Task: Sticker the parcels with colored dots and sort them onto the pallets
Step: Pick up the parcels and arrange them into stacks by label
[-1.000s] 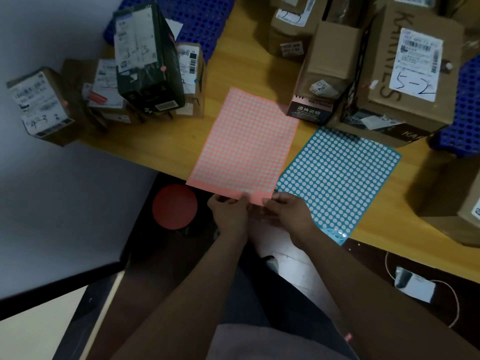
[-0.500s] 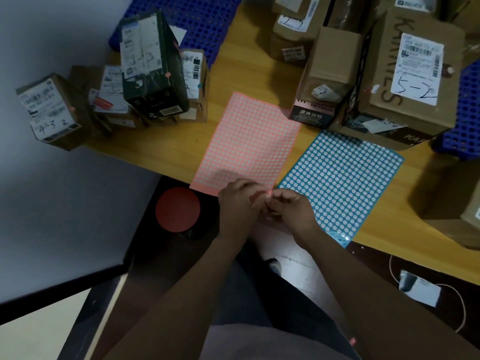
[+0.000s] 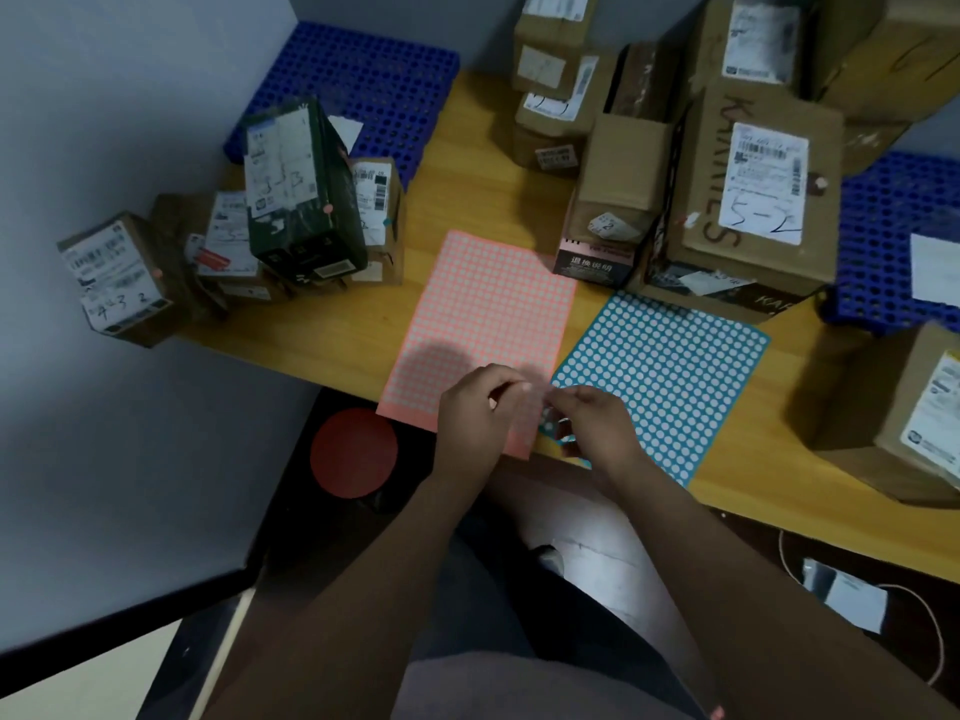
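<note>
Both hands have moved up off the near edge of the pink sticker sheet (image 3: 488, 324) since a sec ago and now meet over its near-right corner; left hand (image 3: 480, 413) curled, fingertips pinched together near the right hand (image 3: 597, 423), also pinched narrow; whether a dot is held can't be told, too small & blurred; judged: a dot is being peeled, sticking comes next; blue sticker sheet (image 3: 670, 376) lies just beside on the surface (image 3: 467, 163); parcels wait both sides, dark parcel (image 3: 301, 194) left, big brown parcel (image 3: 753, 200) right; blue pallets (image 3: 363, 80) behind

Smooth yellow wooden table (image 3: 478, 163), matt cardboard parcels (image 3: 758, 200) (paper labels), perforated blue plastic pallet (image 3: 363, 85).
</note>
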